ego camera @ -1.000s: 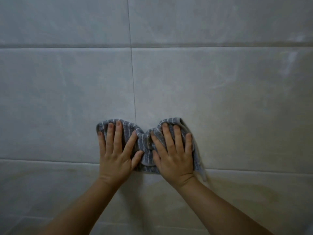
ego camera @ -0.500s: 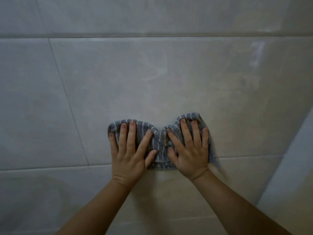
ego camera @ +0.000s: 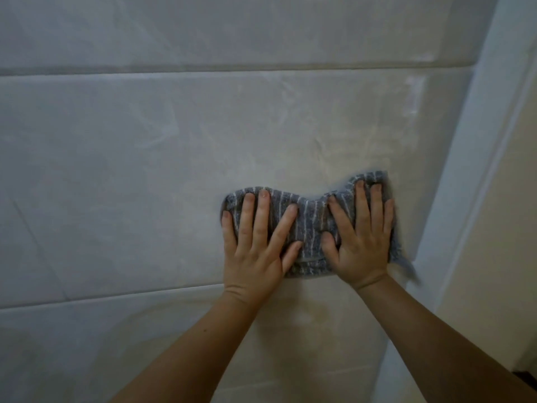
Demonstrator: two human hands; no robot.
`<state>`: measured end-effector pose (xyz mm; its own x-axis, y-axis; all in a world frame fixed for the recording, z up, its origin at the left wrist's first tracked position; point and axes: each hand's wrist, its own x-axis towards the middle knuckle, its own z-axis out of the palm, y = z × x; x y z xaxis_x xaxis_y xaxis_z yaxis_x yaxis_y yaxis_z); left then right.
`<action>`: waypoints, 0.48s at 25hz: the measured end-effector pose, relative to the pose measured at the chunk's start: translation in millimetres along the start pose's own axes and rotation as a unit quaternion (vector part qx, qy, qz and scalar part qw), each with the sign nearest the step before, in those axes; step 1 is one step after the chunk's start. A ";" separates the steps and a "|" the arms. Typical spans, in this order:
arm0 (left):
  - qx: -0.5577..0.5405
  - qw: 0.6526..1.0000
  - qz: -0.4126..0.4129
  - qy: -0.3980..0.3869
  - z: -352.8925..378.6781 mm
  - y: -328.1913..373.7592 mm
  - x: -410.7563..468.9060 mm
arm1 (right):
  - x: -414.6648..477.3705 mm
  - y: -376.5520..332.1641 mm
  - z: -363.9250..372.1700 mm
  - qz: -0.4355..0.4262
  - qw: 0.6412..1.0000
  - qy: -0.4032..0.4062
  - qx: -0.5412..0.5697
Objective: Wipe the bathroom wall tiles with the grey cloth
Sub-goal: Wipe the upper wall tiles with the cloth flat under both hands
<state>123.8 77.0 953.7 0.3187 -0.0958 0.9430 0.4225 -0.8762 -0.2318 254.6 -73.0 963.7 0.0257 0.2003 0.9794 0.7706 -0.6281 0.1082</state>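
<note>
Both palms lie flat on the grey cloth [ego camera: 312, 221], fingers spread straight and pressing it to the wall tiles [ego camera: 145, 170], neither hand curled round it. The left hand [ego camera: 255, 251] covers its left half, the right hand [ego camera: 360, 242] its right (the cloth bunches into a waist between them). Its long axis runs sideways, right end higher, just above a grout line [ego camera: 116, 296]. A frayed corner trails at the lower right, blurred, beside the pale door frame [ego camera: 453, 199]. The cloth's middle underside is hidden beneath the hands.
</note>
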 end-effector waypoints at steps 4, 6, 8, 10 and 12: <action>-0.013 0.999 0.028 -0.013 8.8 34.2 1.2 | -24.4 25.2 -1.0 0.055 0.998 -0.005 -0.010; -0.016 0.998 0.049 -0.027 8.0 35.2 -1.4 | -39.0 20.9 -1.0 0.084 0.996 -0.020 -0.009; -0.013 0.997 0.070 -0.040 2.9 28.1 -1.0 | -45.0 15.6 -2.9 0.089 0.996 -0.033 -0.004; -0.010 0.995 0.089 -0.041 -6.1 17.7 13.6 | -26.1 13.7 -6.5 0.071 0.997 -0.033 -0.005; -0.022 0.997 0.075 -0.022 -17.1 3.9 56.4 | 20.4 12.7 -9.4 0.074 0.997 -0.005 -0.015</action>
<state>128.9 60.1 1010.1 0.4128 -0.2067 0.8871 0.3309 -0.8733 -0.3575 258.9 -84.0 986.7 0.1439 0.1106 0.9834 0.7381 -0.6739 -0.0322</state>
